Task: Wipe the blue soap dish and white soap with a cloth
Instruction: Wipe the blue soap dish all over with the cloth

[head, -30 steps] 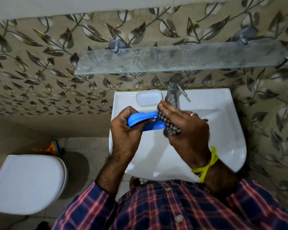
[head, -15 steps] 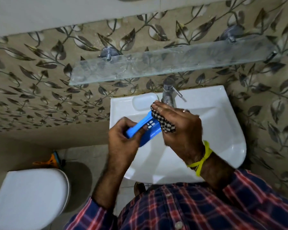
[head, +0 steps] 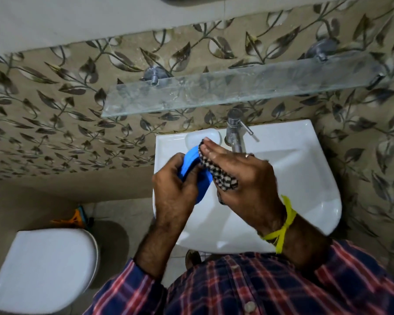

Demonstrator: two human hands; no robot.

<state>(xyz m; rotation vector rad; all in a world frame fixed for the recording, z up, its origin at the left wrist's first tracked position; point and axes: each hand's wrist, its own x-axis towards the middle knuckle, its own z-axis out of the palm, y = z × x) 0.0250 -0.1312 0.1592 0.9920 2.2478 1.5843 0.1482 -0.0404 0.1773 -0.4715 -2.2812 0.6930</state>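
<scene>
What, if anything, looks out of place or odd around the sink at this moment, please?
Only one thing: the white soap lies bare on the sink's back ledge beside the tap, out of its blue soap dish, which the left hand holds tilted while the right hand presses a checked cloth on it. Nothing looks spilled or damaged.

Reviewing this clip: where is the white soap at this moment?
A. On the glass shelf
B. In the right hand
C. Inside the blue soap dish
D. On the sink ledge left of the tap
D. The white soap lies on the sink ledge left of the tap, while the left hand grips the blue soap dish and the right hand presses the cloth to it.
</scene>
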